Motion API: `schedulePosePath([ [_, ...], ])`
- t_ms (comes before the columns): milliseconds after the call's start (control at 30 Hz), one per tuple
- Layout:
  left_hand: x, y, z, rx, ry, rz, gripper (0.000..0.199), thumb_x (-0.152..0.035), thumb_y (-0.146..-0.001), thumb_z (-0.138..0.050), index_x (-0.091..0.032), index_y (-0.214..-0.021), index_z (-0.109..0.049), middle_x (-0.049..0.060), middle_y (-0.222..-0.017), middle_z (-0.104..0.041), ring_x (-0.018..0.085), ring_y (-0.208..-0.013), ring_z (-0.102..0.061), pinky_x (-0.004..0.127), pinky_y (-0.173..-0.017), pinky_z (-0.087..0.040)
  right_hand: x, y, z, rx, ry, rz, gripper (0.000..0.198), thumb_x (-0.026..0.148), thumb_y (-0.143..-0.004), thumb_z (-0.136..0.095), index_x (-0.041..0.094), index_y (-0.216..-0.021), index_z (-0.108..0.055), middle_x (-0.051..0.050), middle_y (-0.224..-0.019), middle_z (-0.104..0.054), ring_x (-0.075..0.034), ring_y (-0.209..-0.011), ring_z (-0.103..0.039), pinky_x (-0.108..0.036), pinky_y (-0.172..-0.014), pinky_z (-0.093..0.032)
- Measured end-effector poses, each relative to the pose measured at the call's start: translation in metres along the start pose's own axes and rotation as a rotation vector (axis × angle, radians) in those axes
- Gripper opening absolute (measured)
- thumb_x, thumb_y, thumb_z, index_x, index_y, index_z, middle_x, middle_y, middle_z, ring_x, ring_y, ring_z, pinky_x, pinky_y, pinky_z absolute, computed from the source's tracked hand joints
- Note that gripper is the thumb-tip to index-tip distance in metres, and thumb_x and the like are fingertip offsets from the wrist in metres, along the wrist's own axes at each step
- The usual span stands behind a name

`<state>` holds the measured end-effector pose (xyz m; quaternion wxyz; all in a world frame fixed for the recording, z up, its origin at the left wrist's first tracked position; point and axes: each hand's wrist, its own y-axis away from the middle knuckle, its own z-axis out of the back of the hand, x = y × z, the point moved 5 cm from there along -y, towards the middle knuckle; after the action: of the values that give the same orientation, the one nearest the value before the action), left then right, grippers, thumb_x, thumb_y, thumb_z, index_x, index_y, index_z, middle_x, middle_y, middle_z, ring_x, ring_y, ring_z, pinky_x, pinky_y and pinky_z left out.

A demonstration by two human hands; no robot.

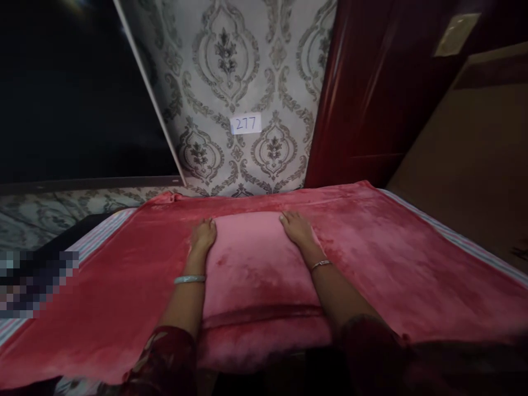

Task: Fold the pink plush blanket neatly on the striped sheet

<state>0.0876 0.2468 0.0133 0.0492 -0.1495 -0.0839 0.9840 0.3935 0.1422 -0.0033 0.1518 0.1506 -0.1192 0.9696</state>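
A pink plush cloth (251,258), folded into a rectangle, lies in the middle of a larger red and pink plush blanket (136,275). Whether it is a separate piece or a folded part of the blanket I cannot tell. At its far left corner is my left hand (203,235), fingers curled over the edge. My right hand (297,228) holds the far right corner the same way, thumb inward. Both arms stretch forward along its sides. The fingertips are partly hidden. A dark crease crosses the near end of the cloth.
Striped fabric (449,234) shows beneath the blanket at both sides. Behind stands a patterned wall (231,77) with a paper label (246,124) reading 277. A large dark screen (82,99) is at left, a dark red glossy panel (358,93) at right.
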Motion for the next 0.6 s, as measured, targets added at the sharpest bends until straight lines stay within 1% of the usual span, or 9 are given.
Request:
schedulePosePath([
  [67, -0.001, 0.001, 0.003, -0.011, 0.004, -0.005, 0.055, -0.032, -0.102, -0.028, -0.01, -0.144, -0.056, 0.018, -0.153, -0.049, 0.031, -0.138, -0.051, 0.044, -0.114, -0.04, 0.004, 0.001, 0.006, 0.028, -0.01, -0.016, 0.051, 0.043, -0.107, -0.026, 0.024, -0.145, -0.054, -0.007, -0.151, -0.051, -0.025, -0.14, -0.042, -0.043, -0.116, -0.032],
  [167, -0.004, 0.002, 0.008, -0.023, 0.013, -0.008, 0.053, -0.031, -0.101, -0.031, -0.01, -0.143, -0.057, 0.018, -0.152, -0.051, 0.03, -0.138, -0.05, 0.043, -0.114, -0.04, 0.007, 0.008, 0.017, 0.077, -0.019, -0.064, 0.052, 0.044, -0.107, -0.026, 0.025, -0.152, -0.046, -0.007, -0.159, -0.041, -0.027, -0.146, -0.034, -0.047, -0.119, -0.029],
  [233, -0.006, 0.003, 0.01, -0.028, 0.022, -0.01, 0.053, -0.031, -0.101, -0.032, -0.012, -0.142, -0.058, 0.017, -0.15, -0.053, 0.03, -0.136, -0.053, 0.042, -0.113, -0.043, 0.005, 0.018, 0.023, 0.111, -0.006, -0.085, 0.054, 0.046, -0.107, -0.028, 0.024, -0.155, -0.041, -0.008, -0.163, -0.033, -0.03, -0.15, -0.028, -0.05, -0.119, -0.027],
  [333, -0.008, 0.005, 0.013, -0.033, 0.035, -0.01, 0.053, -0.03, -0.1, -0.031, -0.012, -0.141, -0.059, 0.018, -0.147, -0.056, 0.031, -0.132, -0.057, 0.043, -0.109, -0.046, -0.007, 0.044, 0.024, 0.129, 0.015, -0.098, 0.058, 0.049, -0.105, -0.033, 0.026, -0.158, -0.036, -0.01, -0.166, -0.026, -0.033, -0.152, -0.023, -0.055, -0.119, -0.026],
  [400, -0.009, 0.007, 0.014, -0.033, 0.041, -0.019, 0.053, -0.03, -0.099, -0.03, -0.012, -0.138, -0.061, 0.018, -0.145, -0.057, 0.031, -0.13, -0.058, 0.043, -0.108, -0.046, -0.018, 0.064, 0.021, 0.102, 0.012, -0.053, 0.059, 0.049, -0.105, -0.034, 0.025, -0.159, -0.034, -0.01, -0.167, -0.023, -0.031, -0.152, -0.022, -0.052, -0.12, -0.026],
  [467, -0.011, 0.01, 0.015, -0.028, 0.045, -0.038, 0.053, -0.033, -0.1, -0.029, -0.012, -0.136, -0.062, 0.019, -0.143, -0.059, 0.031, -0.129, -0.059, 0.043, -0.108, -0.046, -0.028, 0.079, 0.016, 0.06, 0.0, 0.028, 0.058, 0.045, -0.106, -0.033, 0.021, -0.159, -0.034, -0.011, -0.167, -0.022, -0.028, -0.153, -0.023, -0.046, -0.121, -0.026],
  [533, -0.015, 0.013, 0.016, -0.018, 0.045, -0.055, 0.055, -0.036, -0.101, -0.027, -0.011, -0.134, -0.062, 0.02, -0.141, -0.06, 0.031, -0.128, -0.059, 0.043, -0.109, -0.045, -0.036, 0.089, 0.011, 0.02, -0.014, 0.08, 0.057, 0.042, -0.106, -0.033, 0.018, -0.158, -0.036, -0.011, -0.167, -0.022, -0.025, -0.152, -0.026, -0.042, -0.122, -0.027],
  [600, -0.019, 0.015, 0.017, -0.001, 0.039, -0.069, 0.058, -0.039, -0.101, -0.025, -0.009, -0.134, -0.062, 0.022, -0.14, -0.06, 0.032, -0.129, -0.058, 0.044, -0.109, -0.044, -0.043, 0.091, 0.007, -0.006, -0.026, 0.08, 0.056, 0.043, -0.106, -0.033, 0.02, -0.157, -0.037, -0.01, -0.166, -0.024, -0.025, -0.151, -0.028, -0.043, -0.121, -0.029],
])
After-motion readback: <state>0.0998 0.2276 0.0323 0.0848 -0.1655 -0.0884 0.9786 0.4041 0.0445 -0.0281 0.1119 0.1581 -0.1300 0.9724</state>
